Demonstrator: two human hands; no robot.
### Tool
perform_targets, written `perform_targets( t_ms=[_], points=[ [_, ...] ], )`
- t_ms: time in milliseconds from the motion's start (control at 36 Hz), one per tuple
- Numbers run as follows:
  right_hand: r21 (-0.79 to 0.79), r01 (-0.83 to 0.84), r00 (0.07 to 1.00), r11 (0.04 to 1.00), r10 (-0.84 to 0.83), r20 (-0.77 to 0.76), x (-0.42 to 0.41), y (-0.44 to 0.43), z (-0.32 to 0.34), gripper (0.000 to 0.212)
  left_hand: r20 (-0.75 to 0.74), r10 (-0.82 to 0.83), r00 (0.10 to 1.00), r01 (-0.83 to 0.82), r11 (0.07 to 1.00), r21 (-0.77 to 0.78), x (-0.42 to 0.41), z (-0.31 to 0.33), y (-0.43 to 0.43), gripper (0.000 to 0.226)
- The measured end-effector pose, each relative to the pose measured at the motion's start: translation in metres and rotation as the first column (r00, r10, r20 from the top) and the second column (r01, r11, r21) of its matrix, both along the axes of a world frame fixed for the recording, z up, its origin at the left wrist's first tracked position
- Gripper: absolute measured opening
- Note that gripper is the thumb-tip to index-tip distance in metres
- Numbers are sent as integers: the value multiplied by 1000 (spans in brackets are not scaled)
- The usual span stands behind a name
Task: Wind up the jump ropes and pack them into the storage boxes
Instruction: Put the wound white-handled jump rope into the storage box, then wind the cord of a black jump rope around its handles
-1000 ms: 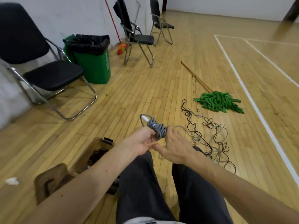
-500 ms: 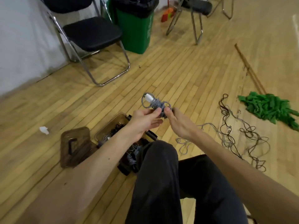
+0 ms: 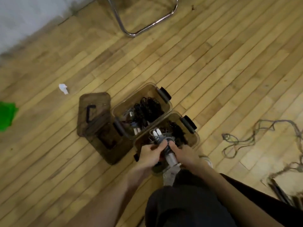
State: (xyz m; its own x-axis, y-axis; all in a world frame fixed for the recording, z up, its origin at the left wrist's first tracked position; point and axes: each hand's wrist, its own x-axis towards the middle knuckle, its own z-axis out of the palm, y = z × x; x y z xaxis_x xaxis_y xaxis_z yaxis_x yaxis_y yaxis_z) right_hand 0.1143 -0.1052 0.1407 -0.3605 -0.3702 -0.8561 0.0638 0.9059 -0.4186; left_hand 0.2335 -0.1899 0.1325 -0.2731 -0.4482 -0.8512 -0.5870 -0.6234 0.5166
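A wound grey jump rope point(image 3: 161, 140) with white handle tips hangs over the nearer brown storage box point(image 3: 196, 138). My left hand point(image 3: 150, 153) grips it from the left and my right hand point(image 3: 183, 153) from the right. A grey handle end point(image 3: 171, 158) pokes out between my wrists. The farther storage box point(image 3: 142, 90) holds black wound ropes point(image 3: 147, 110) and some handles. Loose grey rope point(image 3: 237, 141) lies tangled on the floor to the right.
Two brown box lids point(image 3: 95, 110) lie on the wooden floor left of the boxes. A white paper scrap point(image 3: 63, 88) and a green object point(image 3: 6, 115) are further left. A chair's chrome leg point(image 3: 144, 28) stands beyond the boxes. My dark-trousered knee point(image 3: 183, 207) is below.
My view has tipped downward to the boxes. Both hands have carried the wound grey rope down over the nearer box, still gripping it.
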Motion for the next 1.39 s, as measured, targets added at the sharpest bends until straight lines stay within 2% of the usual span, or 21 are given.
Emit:
perform_targets(
  t_ms=[83,167,278,361,500,667,778,861,889,1000,1056,1111,1167,1222,1306,1389],
  points=[
    [-136,-43,982,990,17,-186,5,6,-40,32,156,-31,987,47,994,-98,1,-35,7,32],
    [-169,-235,951,957,191,-242,8,-6,-57,16,259,-67,963,104,986,-131,4,-63,5,30],
    [-133,-307,946,942,287,-149,16,-24,-85,23,364,-86,928,152,976,-158,15,-100,-6,28],
    [-125,-354,932,927,340,-125,22,-33,-98,28,472,-184,862,303,934,-188,11,-117,-15,26],
    [-120,-413,909,903,402,-111,25,-39,-122,26,645,-393,655,644,737,-205,1,-122,-13,30],
    [-117,-436,900,892,432,-58,18,-40,-144,23,700,-503,507,800,578,-164,-3,-121,-18,34],
    [-139,-479,878,867,477,-49,15,-39,-137,18,694,-483,534,783,591,-192,-5,-104,-26,49],
    [-137,-478,878,868,471,-79,3,-31,-114,20,681,-546,487,820,554,-143,-9,-82,-33,46],
    [-123,-474,881,872,467,-80,-2,-28,-106,23,685,-563,462,838,531,-128,-11,-74,-36,45],
    [-34,-486,866,873,476,-155,-40,-4,-39,31,713,-606,351,927,331,-175,-40,-9,-40,47],
    [-27,-475,860,879,458,-226,-66,18,9,31,644,-640,418,908,304,-287,-64,32,-37,50],
    [-34,-419,874,907,393,-287,-93,44,60,31,474,-697,538,836,369,-405,-94,74,-26,45],
    [-74,-279,911,957,239,-337,-118,82,110,31,309,-748,587,767,391,-509,-127,119,-3,38],
    [-153,-97,935,983,37,-352,-138,125,157,28,198,-788,583,701,364,-613,-157,162,29,26],
    [-284,128,910,950,-226,-346,-157,199,212,22,-6,-822,569,595,417,-687,-196,209,91,14],
    [-406,317,832,857,-457,-314,-162,286,233,28,-70,-887,457,604,368,-707,-227,225,168,14]
  ],
)
